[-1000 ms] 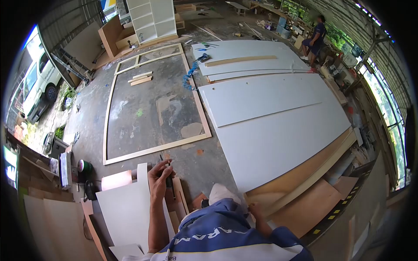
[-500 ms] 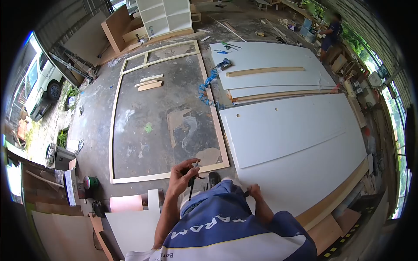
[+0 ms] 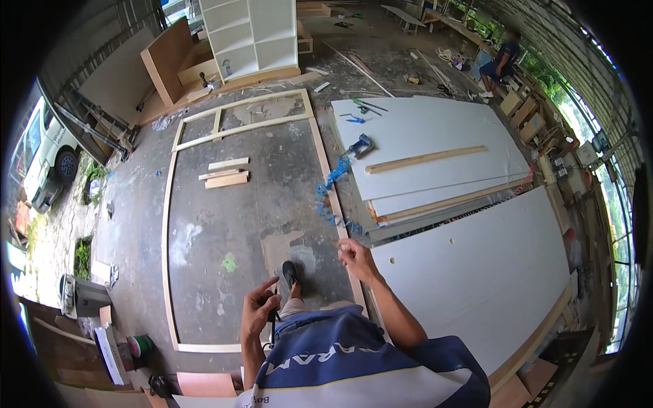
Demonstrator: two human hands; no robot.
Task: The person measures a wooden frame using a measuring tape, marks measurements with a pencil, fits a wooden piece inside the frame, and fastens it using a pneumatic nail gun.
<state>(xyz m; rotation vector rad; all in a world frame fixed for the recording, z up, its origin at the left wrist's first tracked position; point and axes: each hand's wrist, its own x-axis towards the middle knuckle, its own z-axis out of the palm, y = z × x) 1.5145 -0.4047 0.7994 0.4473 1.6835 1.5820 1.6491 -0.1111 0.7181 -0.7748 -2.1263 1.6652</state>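
My left hand [image 3: 260, 306] is low in front of my waist, its index finger stretched out and the other fingers closed on a thin black stick-like tool [image 3: 274, 317]. Its exact kind is hard to make out. My right hand [image 3: 356, 260] is raised over the right rail of a pale wooden frame [image 3: 168, 251] lying on the floor. Its fingers are curled in a pinch, and anything between them is too small to name. To the right of that hand lies a white panel [image 3: 469, 285] with small round holes near its far edge.
My shoe [image 3: 290, 273] is inside the frame, where short wood strips [image 3: 227, 178] lie. A coiled blue hose [image 3: 328, 194] runs beside the right rail to a nail gun [image 3: 361, 145] on stacked white boards [image 3: 435, 122]. A white shelf unit [image 3: 248, 34] stands behind; a person [image 3: 502, 62] is at far right.
I have stepped forward into the frame. My right hand has come up from beside my waist to above the right rail. My left hand has lowered, still holding the black tool.
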